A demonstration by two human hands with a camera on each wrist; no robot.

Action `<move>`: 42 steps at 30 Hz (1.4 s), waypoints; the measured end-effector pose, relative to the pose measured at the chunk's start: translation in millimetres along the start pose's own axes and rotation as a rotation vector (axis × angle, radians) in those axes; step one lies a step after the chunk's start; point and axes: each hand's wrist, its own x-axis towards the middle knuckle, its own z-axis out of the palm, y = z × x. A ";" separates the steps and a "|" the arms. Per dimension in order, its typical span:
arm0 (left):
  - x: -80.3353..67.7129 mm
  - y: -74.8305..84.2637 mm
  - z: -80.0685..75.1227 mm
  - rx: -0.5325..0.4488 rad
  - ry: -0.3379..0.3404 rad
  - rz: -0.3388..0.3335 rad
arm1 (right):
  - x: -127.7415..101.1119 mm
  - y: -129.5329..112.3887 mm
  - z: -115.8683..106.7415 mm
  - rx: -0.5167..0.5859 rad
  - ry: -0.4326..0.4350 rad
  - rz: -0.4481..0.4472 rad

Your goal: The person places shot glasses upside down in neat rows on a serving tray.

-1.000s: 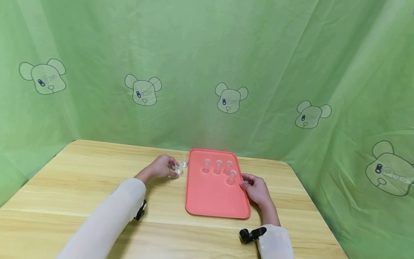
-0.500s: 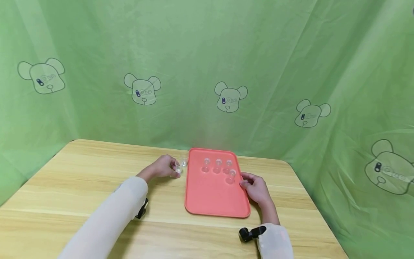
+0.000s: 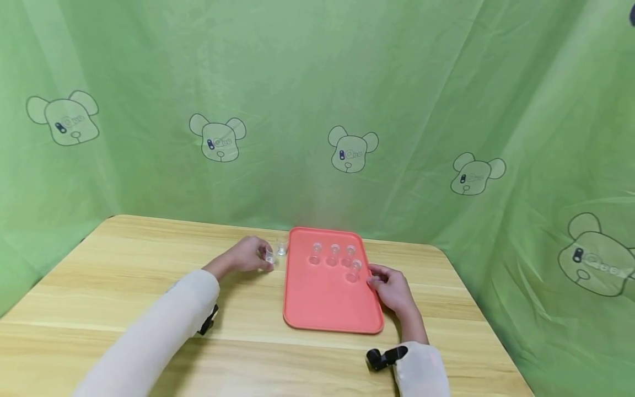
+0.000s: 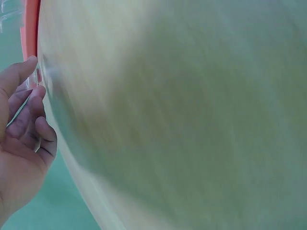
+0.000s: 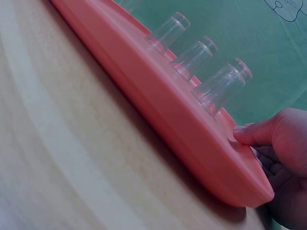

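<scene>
My left hand pinches a small clear glass between thumb and fingers, just left of the tray, over the table. In the left wrist view the left hand hides most of that glass. A second clear glass stands beside the tray's left edge. My right hand grips the right edge of the red tray. In the right wrist view the thumb lies over the rim and the fingers are below it. Several clear glasses stand on the tray, seemingly wider end down.
The tray lies on a light wooden table, close to its far edge. A green curtain printed with bear heads hangs behind and at both sides. Black wrist cameras sit at the sleeves.
My left hand and the glass in it shift slightly left, away from the glass by the tray. My right hand and the tray keep their place.
</scene>
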 end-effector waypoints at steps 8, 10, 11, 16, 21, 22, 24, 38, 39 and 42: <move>-0.4 3.3 -5.9 0.051 -0.013 0.061 | -1.0 0.4 -0.9 -0.007 -0.003 0.000; 0.5 5.2 -6.2 0.067 -0.017 0.085 | -0.8 1.0 -1.4 -0.002 -0.004 0.008; 0.8 6.7 -6.3 0.073 -0.019 0.092 | -0.8 1.1 -1.6 -0.002 -0.004 0.007; 1.9 16.5 -5.9 0.075 -0.030 0.137 | -0.6 1.7 -2.6 0.005 -0.004 0.010; 3.9 26.7 -5.2 0.076 -0.042 0.170 | -1.6 0.8 -2.8 0.000 -0.005 0.015; 4.7 28.4 -5.2 0.080 -0.043 0.174 | -1.8 0.4 -2.8 -0.002 -0.005 0.016; 6.0 32.7 -4.9 0.083 -0.049 0.174 | -2.0 0.1 -3.0 -0.004 -0.006 0.018; 17.7 56.1 5.0 0.131 -0.047 0.258 | -1.1 -1.3 -2.3 0.002 -0.013 0.015; 18.4 58.2 6.0 0.134 -0.049 0.259 | -1.0 -1.6 -2.1 0.001 -0.013 0.014; 20.4 64.3 8.7 0.136 -0.059 0.249 | -0.8 -3.1 -1.5 0.001 -0.009 0.013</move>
